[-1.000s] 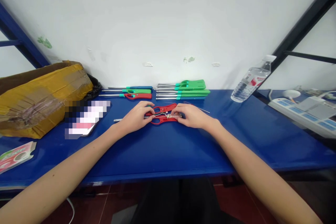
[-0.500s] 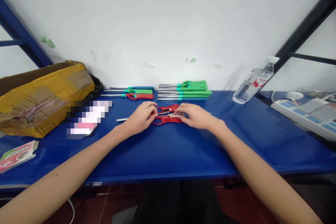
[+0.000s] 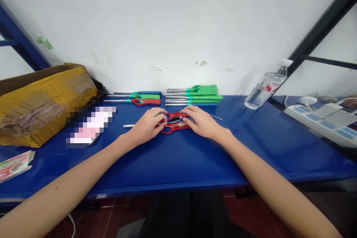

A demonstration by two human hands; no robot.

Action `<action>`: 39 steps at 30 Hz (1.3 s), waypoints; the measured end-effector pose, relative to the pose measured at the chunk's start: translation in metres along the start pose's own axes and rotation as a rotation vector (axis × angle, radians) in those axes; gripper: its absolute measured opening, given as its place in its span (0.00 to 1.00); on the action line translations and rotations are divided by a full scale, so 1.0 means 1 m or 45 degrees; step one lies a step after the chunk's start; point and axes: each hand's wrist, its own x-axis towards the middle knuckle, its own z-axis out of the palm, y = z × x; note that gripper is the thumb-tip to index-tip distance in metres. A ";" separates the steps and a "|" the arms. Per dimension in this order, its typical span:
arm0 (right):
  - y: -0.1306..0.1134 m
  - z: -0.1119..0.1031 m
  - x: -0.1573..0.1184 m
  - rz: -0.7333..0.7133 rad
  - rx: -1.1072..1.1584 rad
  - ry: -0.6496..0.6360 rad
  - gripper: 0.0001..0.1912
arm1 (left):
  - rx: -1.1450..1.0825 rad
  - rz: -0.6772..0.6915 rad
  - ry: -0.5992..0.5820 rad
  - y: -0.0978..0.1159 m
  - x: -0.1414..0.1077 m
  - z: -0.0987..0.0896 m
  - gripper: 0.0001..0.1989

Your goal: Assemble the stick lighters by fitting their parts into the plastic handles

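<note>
A red gas lighter with its casing in two halves lies on the blue table in front of me. The lower casing half (image 3: 173, 128) holds a small clear tank (image 3: 182, 123), and a metal tube (image 3: 128, 125) sticks out to the left. Just behind it lies the upper casing half (image 3: 174, 115), with a black part and thin wire between the halves. My left hand (image 3: 150, 124) is closed around the front end near the tube. My right hand (image 3: 202, 122) has its fingers on the upper half's rear end and its thumb by the tank; its grip is partly hidden.
Finished-looking lighters lie in two groups at the back, a left group (image 3: 147, 101) and a green stack (image 3: 206, 90). A thin rod (image 3: 216, 117) lies right of my hand. A taped box (image 3: 47, 108) and a blurred phone stand left; a water bottle (image 3: 263, 91) and power strip (image 3: 315, 121) right.
My right fingers have moved slightly left and back, onto the upper casing half. The clear tank now sits lower in the bottom half. My left hand stays at the front end.
</note>
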 end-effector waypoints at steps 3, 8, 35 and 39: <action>-0.001 0.007 0.002 -0.033 -0.014 0.035 0.14 | 0.010 0.060 0.027 0.000 0.000 0.000 0.08; 0.000 0.012 0.002 -0.033 0.024 0.083 0.12 | 0.016 0.072 0.004 0.001 0.000 -0.002 0.09; 0.001 0.019 0.003 0.111 0.015 0.087 0.12 | -0.014 0.039 -0.193 -0.021 -0.001 -0.016 0.10; 0.009 0.000 0.000 0.050 0.067 -0.074 0.16 | 0.004 0.028 -0.214 -0.020 -0.001 -0.015 0.11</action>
